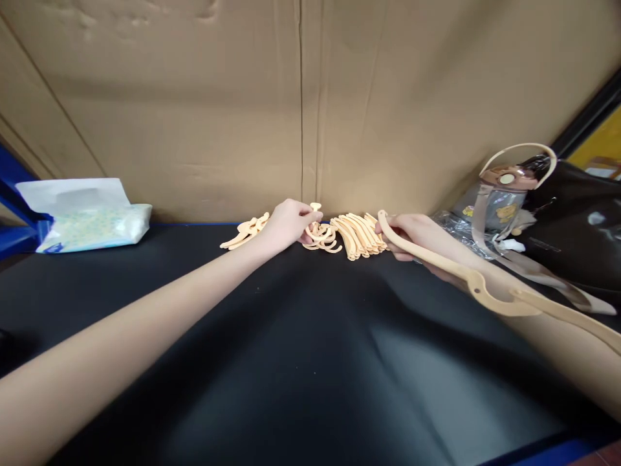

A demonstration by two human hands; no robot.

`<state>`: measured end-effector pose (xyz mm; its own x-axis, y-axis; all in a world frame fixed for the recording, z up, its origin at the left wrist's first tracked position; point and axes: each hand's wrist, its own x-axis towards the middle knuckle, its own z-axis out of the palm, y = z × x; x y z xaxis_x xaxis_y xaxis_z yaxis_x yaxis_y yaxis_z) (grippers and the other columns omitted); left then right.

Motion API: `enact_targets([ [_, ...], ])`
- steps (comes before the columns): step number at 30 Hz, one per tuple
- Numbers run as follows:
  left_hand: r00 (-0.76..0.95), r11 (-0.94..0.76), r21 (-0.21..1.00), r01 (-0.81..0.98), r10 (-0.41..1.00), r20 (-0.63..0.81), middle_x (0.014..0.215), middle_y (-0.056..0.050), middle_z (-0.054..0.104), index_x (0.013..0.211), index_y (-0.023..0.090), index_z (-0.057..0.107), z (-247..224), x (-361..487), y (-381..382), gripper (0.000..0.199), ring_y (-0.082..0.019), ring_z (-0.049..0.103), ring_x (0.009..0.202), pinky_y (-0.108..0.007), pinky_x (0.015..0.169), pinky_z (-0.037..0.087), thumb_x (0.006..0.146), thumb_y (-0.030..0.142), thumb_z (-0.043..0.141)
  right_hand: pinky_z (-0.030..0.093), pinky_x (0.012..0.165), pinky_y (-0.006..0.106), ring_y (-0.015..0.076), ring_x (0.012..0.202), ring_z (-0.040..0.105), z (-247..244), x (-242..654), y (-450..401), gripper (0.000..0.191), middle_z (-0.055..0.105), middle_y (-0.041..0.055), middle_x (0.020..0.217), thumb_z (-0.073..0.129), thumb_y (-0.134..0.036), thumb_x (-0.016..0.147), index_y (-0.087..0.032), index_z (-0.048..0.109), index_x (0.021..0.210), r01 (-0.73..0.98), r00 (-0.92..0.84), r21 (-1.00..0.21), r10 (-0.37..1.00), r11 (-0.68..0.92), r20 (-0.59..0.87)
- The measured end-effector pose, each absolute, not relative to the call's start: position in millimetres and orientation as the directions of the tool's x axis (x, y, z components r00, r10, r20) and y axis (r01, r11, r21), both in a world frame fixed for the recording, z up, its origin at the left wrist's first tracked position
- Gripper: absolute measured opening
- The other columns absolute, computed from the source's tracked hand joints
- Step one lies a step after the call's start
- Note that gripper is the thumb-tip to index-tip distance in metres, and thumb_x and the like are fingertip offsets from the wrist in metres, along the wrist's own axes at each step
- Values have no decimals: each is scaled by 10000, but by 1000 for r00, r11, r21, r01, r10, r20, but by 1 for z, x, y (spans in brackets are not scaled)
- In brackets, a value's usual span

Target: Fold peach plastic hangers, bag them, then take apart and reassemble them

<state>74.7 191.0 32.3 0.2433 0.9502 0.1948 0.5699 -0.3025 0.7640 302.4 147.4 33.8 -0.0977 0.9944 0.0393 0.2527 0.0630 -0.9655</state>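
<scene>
My left hand [290,223]: fingers pinched on beige hook [315,206], at hook pile [330,246] on desk [291,375]. My right hand [412,233]: closed round jointed hanger arms [440,260], beside arm stack [358,237].

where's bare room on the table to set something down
Bare: the table between left forearm and right forearm; also between soft pack and left forearm. Crowded: back middle, with curved pieces and stacked strips; back right, with bottle and black bag.
</scene>
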Motion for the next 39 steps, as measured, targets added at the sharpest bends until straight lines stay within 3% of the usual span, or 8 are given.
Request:
enact_targets([
  [9, 136, -280, 562, 778, 949, 284, 450, -13, 532, 473, 202, 527, 17, 90, 230, 370, -241, 661, 659, -336, 678, 448, 797, 278, 687, 280, 391, 184, 68, 415, 368, 20, 296, 128, 91, 452, -40, 520, 493, -151, 766, -171, 549, 697, -115, -63, -983, 989, -143, -137],
  [16, 101, -278, 567, 776, 941, 323, 932, -143, 696, 814, 166, 654, 23, 83, 211, 349, -356, 620, 998, -426, 823, 433, 829, 512, 617, 393, 454, 179, 75, 474, 494, 16, 306, 130, 105, 561, -13, 558, 521, -160, 770, -156, 573, 679, -232, -100, -972, 995, -27, -4],
  [20, 276, -193, 797, 572, 960, 35, 881, -127, 719, 830, 151, 696, 25, 71, 178, 742, -218, 663, 735, -310, 603, 499, 961, 641, 156, 456, 537, 211, 112, 598, 615, 13, 312, 136, 77, 687, 42, 702, 536, -137, 763, -155, 592, 813, -184, 137, -978, 988, 94, 70],
  [24, 438, 263, 946, 190, 840, -321, 790, -61, 682, 891, 134, 698, 22, 58, 146, 473, -133, 606, 614, -226, 496, 479, 930, 560, 496, 498, 663, 284, 166, 727, 668, 5, 316, 142, 116, 706, 43, 762, 635, -189, 746, -191, 552, 827, 128, 152, -964, 956, 232, 250],
  [27, 391, 213, 958, 190, 879, -273, 681, 13, 630, 892, 140, 686, 21, 56, 131, 205, -67, 515, 488, -168, 413, 400, 929, 323, 602, 485, 734, 341, 208, 795, 667, 2, 310, 136, 141, 714, 58, 851, 658, -281, 799, -194, 578, 877, 585, -95, -729, 922, 357, 375],
  [30, 441, 145, 950, 276, 859, -259, 631, 19, 632, 866, 131, 673, 22, 62, 122, 239, -52, 459, 412, -161, 369, 358, 967, 305, 542, 451, 719, 343, 237, 854, 673, 4, 293, 123, 179, 731, 79, 978, 506, -318, 949, -193, 601, 1035, 822, -345, -339, 873, 459, 345],
  [35, 521, 152, 930, 335, 793, -317, 562, 32, 631, 815, 142, 638, 23, 69, 116, 230, -49, 421, 335, -164, 349, 362, 968, 262, 514, 382, 631, 333, 251, 744, 662, 9, 266, 109, 254, 707, 124, 836, 385, -93, 949, -115, 637, 965, 781, -624, 212, 747, 588, 229],
  [39, 544, 182, 922, 343, 761, -353, 555, 41, 617, 773, 150, 617, 22, 64, 118, 210, -45, 407, 335, -159, 347, 354, 939, 256, 544, 333, 577, 329, 250, 691, 648, 6, 259, 108, 325, 688, 149, 812, 352, 28, 857, -71, 638, 976, 703, -693, 367, 704, 610, 157],
])
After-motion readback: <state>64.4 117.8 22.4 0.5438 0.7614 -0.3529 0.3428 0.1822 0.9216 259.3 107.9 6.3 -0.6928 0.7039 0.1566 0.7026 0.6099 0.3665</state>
